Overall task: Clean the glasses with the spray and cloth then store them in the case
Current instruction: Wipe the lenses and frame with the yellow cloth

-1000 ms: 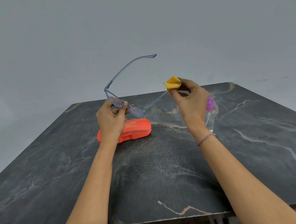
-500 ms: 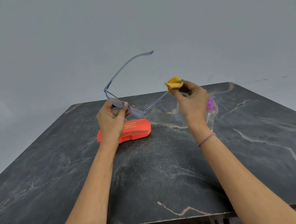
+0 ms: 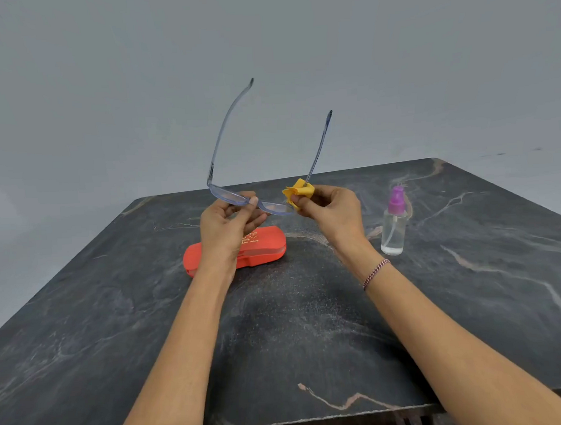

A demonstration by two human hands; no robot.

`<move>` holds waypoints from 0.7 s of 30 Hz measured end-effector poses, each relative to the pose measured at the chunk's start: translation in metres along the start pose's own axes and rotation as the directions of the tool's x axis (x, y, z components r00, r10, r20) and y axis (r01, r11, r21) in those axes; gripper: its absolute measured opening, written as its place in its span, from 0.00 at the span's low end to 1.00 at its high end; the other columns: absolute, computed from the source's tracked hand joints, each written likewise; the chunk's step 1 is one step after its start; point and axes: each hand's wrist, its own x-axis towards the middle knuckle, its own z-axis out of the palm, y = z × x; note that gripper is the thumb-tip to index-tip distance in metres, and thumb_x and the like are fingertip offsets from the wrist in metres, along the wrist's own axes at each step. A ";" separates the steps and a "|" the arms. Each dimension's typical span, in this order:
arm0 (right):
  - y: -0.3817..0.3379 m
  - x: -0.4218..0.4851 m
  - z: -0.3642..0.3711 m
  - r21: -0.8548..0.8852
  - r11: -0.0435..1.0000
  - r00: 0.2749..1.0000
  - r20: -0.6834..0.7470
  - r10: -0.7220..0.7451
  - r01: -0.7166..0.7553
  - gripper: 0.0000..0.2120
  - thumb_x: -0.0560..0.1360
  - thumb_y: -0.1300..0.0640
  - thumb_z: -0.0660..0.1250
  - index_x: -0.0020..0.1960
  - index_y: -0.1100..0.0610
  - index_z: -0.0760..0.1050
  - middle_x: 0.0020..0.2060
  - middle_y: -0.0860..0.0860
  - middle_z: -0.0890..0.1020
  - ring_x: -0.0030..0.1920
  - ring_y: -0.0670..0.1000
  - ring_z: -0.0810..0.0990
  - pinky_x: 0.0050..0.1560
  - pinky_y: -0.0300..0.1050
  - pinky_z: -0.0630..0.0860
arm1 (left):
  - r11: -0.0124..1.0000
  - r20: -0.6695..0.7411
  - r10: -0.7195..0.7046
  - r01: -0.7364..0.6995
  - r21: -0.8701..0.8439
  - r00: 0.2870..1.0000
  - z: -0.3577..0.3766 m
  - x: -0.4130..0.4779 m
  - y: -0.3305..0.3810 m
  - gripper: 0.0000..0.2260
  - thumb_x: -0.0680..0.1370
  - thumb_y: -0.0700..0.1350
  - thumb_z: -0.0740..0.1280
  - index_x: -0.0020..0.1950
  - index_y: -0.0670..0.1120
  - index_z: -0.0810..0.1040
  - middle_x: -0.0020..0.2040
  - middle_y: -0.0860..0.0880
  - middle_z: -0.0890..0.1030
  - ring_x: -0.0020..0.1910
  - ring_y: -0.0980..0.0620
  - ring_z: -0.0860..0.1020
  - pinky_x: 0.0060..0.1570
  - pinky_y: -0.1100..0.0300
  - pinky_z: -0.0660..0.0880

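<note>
The left hand [image 3: 224,225] pinches the glasses [image 3: 236,198] at the bridge between thumb and fingers, holding them in the air above the bench [image 3: 311,324]. The right hand [image 3: 331,213] grips the bunched yellow cloth [image 3: 299,192] around the base of the near temple arm, just beside the lens. A second ago the cloth sat far out at that arm's tip; it has since slid down to the hinge end. The frame has turned, so both arms now point upward. The orange case [image 3: 264,245] lies closed on the bench under the left hand. The spray bottle [image 3: 393,229], earlier half hidden behind the right hand, now stands in full view to its right.
</note>
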 end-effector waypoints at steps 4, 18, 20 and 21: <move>0.000 0.000 -0.002 0.008 1.000 0.999 -0.028 0.030 -0.030 0.04 0.71 0.59 0.73 0.45 0.56 0.83 0.38 0.52 0.84 0.38 0.46 0.82 0.48 0.44 0.81 | 0.997 0.113 -0.075 0.076 -0.003 0.991 -0.006 0.003 0.002 0.10 0.76 0.29 0.63 0.57 0.34 0.75 0.47 0.43 0.81 0.40 0.54 0.84 0.44 0.65 0.80; 0.002 0.007 -0.015 -0.013 0.998 0.995 -0.088 0.056 -0.057 0.08 0.71 0.60 0.72 0.50 0.60 0.82 0.38 0.52 0.84 0.38 0.46 0.82 0.45 0.38 0.80 | 0.987 0.139 -0.079 0.098 -0.130 0.987 -0.022 0.007 0.015 0.19 0.65 0.44 0.72 0.54 0.43 0.79 0.51 0.44 0.82 0.50 0.50 0.82 0.44 0.61 0.80; 0.003 0.007 -0.014 -0.018 0.998 0.996 -0.069 0.057 -0.058 0.08 0.71 0.61 0.72 0.50 0.60 0.82 0.38 0.52 0.83 0.38 0.45 0.82 0.45 0.38 0.80 | 0.994 0.124 -0.066 0.075 -0.073 0.990 -0.020 0.006 0.012 0.18 0.64 0.43 0.72 0.54 0.42 0.79 0.50 0.44 0.82 0.49 0.51 0.82 0.45 0.62 0.80; 0.004 0.007 -0.014 -0.018 0.998 0.997 -0.049 0.064 -0.065 0.08 0.71 0.61 0.72 0.50 0.61 0.82 0.39 0.52 0.83 0.38 0.44 0.81 0.45 0.38 0.80 | 0.996 0.109 -0.060 0.068 -0.063 0.992 -0.019 0.006 0.011 0.17 0.64 0.42 0.72 0.53 0.42 0.79 0.48 0.45 0.82 0.47 0.53 0.82 0.46 0.63 0.80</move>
